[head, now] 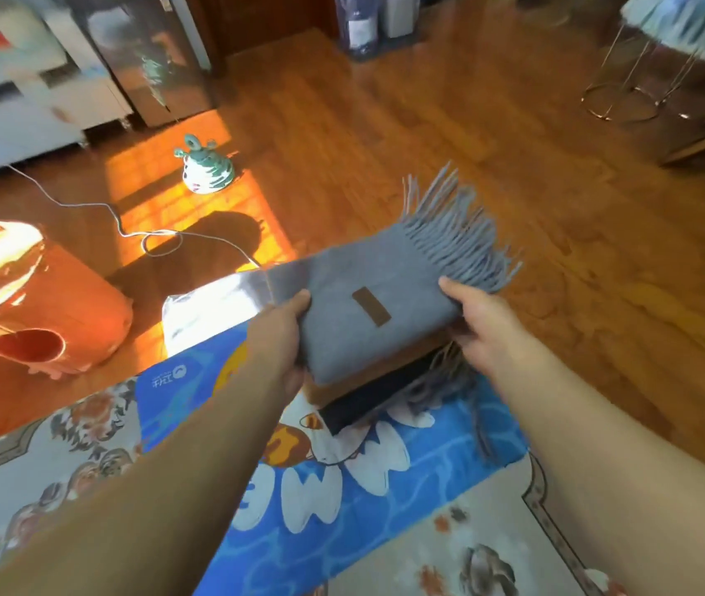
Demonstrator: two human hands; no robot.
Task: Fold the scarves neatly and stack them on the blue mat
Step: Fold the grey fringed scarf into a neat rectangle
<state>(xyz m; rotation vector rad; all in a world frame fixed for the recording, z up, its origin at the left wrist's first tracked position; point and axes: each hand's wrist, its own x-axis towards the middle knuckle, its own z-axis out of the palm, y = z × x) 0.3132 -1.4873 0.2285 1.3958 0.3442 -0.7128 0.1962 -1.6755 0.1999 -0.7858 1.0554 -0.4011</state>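
A folded grey scarf (367, 290) with a brown label and a long fringe at its far right end tops a stack. Beneath it lie a folded brown scarf (363, 380) and a dark, near-black scarf (367, 402). The stack sits at the far end of the blue mat (333, 509), which has a white flower print. My left hand (286, 333) grips the stack's left edge, thumb on the grey scarf. My right hand (484, 320) holds the right edge near the fringe, thumb on top.
The blue mat lies over a floral rug (41, 488) on a wooden floor (428, 144). An orange tub-like object (41, 303) lies at the left, a white cable (127, 225) and a small striped toy (206, 167) beyond. A metal-legged stool (643, 71) stands far right.
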